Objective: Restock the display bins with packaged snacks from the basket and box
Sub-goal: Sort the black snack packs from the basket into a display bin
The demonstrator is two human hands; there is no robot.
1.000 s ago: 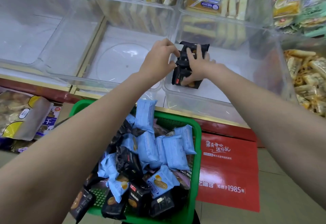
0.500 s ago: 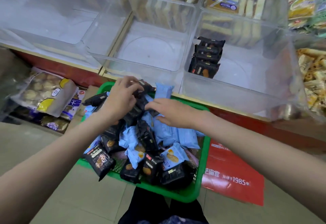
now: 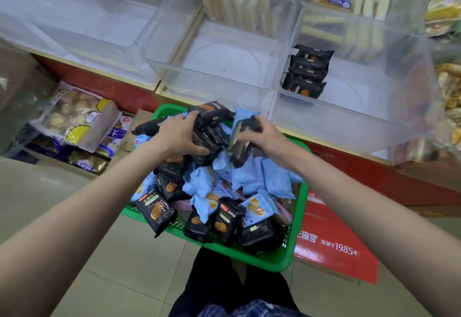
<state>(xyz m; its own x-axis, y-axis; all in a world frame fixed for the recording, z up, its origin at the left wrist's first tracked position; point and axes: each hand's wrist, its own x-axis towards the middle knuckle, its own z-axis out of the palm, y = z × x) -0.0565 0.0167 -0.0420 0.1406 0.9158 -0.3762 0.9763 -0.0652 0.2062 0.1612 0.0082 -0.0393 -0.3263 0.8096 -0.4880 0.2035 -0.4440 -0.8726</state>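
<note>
Snacks in glossy black wrappers (image 3: 207, 139) sit bunched under my left hand (image 3: 180, 133), fingers curled round them above the green mesh basket (image 3: 287, 259); my right hand (image 3: 259, 137) grips another black pack (image 3: 239, 142), blurred. Four black packs (image 3: 308, 72) stand stacked in the clear plastic bin (image 3: 349, 127) beyond

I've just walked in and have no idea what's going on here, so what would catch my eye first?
A green basket heaped with black and light-blue snack packets sits on the floor below the shelf. Both hands are in it: the left hand grips a bundle of black packets, the right hand holds another black packet. On the shelf above, a clear bin holds a small stack of black packets in its left corner.
</note>
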